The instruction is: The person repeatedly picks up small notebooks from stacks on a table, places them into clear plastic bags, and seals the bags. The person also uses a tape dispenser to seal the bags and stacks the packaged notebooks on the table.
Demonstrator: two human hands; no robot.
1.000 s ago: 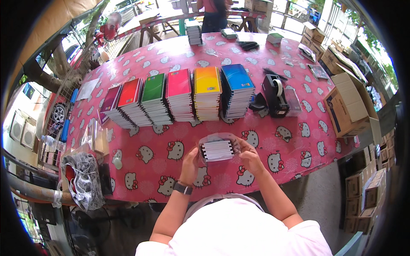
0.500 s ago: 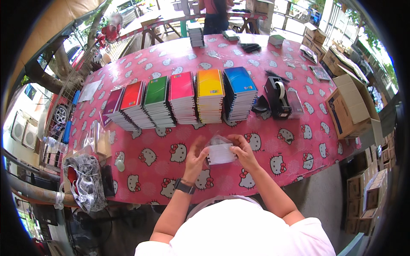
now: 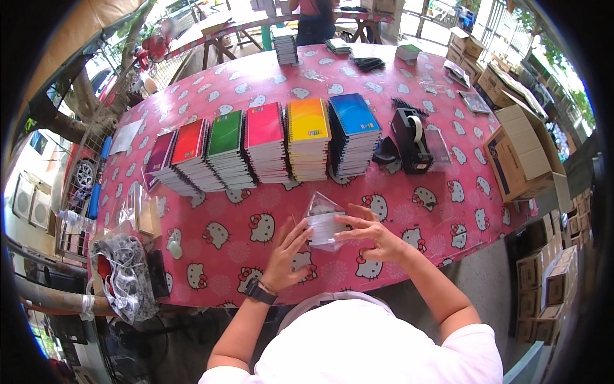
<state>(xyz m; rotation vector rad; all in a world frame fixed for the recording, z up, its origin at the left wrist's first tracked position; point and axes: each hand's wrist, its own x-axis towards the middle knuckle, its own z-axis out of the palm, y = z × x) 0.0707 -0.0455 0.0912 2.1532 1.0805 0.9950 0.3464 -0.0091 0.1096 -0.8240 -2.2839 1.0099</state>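
Note:
A small white pad (image 3: 325, 228), seemingly a spiral notebook, rests on the table in front of me inside a clear plastic sleeve (image 3: 322, 203). Its sleeve sticks out in a point on the far side. My left hand (image 3: 286, 257) lies along the near left of the pad, fingers stretched out with the tips at its edge. From the right, my right hand (image 3: 371, 235) spreads its fingers, and some tips touch the pad's right side. Neither hand grips it. Beyond them stand stacks of spiral notebooks: purple, red, green (image 3: 226, 133), pink, yellow (image 3: 308, 121) and blue (image 3: 355, 115).
A black tape dispenser (image 3: 412, 144) stands right of the stacks. An open cardboard box (image 3: 524, 157) is at the table's right edge. A patterned bag (image 3: 128, 275) and a whitish oval object (image 3: 175, 248) lie at left. A person (image 3: 316, 22) stands beyond the table.
My hands have let go of the pad, and their fingers have spread. The pad now lies on the table in its sleeve. The view has shifted slightly.

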